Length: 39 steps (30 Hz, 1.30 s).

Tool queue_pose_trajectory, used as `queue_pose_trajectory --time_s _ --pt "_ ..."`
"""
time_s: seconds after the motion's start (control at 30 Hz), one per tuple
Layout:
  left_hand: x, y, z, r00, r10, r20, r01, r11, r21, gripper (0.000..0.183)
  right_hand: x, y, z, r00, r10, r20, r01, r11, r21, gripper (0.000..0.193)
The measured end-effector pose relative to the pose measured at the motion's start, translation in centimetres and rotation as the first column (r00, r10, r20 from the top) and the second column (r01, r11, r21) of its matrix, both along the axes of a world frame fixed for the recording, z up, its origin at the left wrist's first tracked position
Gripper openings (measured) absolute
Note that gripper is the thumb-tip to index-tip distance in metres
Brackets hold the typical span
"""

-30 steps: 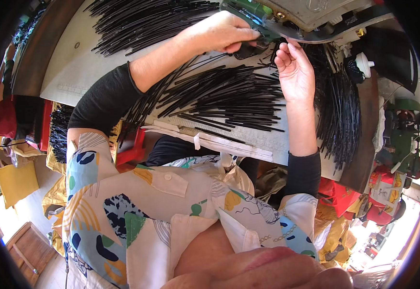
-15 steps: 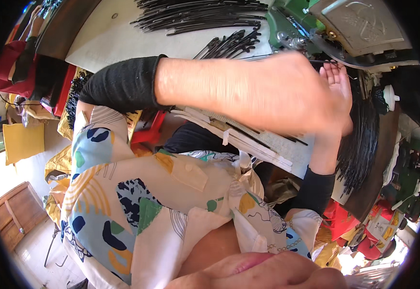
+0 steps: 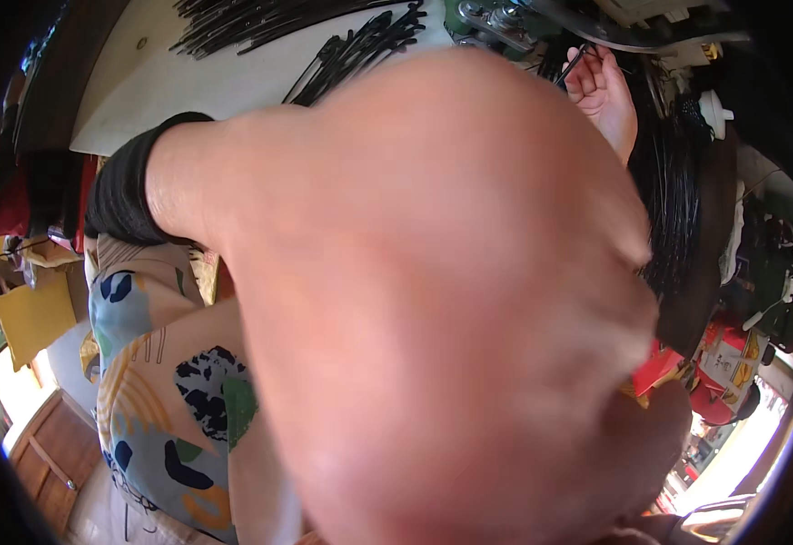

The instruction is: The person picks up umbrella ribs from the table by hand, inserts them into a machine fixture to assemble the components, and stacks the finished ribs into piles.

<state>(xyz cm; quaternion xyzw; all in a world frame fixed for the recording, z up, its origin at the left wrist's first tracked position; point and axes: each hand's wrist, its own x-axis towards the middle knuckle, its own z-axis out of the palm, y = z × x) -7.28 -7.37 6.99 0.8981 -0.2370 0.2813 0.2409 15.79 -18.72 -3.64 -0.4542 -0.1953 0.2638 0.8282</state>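
My left hand is raised very close to the camera and fills the middle of the view. It is blurred, and its fingers are hidden. A black sleeve cuff covers the forearm behind it. Farther off at the upper right, my right hand is palm up beside a green machine. Its fingers are curled in, closed on a thin black strip. My left hand hides the right forearm and most of the near work surface.
Bundles of black strips and a smaller pile lie on the pale table. More long black strands hang at the right, near a white knob-like piece. Red packages are lower right; a yellow panel stands left.
My left hand has come away from beside my right hand, up toward the camera, and now covers much of the view. My right hand stays near the machine.
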Motion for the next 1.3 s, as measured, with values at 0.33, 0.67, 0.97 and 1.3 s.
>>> queue_pose_trajectory --time_s 0.33,0.67,0.97,1.3 --pt "2.6 10.0 -5.2 0.814 0.556 -0.169 -0.466 0.799 0.380 0.014 -0.2 0.0 0.5 1.000 -0.008 -0.023 0.008 1.000 -0.009 0.023" --pt "4.5 11.6 -8.5 0.801 0.597 -0.044 -0.540 0.751 0.380 0.014 -0.8 0.3 0.7 0.999 -0.017 -0.042 0.013 0.995 -0.094 0.023" --pt "5.5 9.9 -7.3 0.822 0.473 -0.318 -0.498 0.867 0.005 0.024 -3.8 0.9 3.6 0.835 0.547 0.061 -0.424 0.710 -0.562 0.027" --pt "6.5 8.6 -7.5 0.816 0.285 -0.503 -0.447 0.863 -0.237 0.024 -3.8 1.8 2.6 0.774 0.592 0.224 -0.371 0.710 -0.598 0.026"
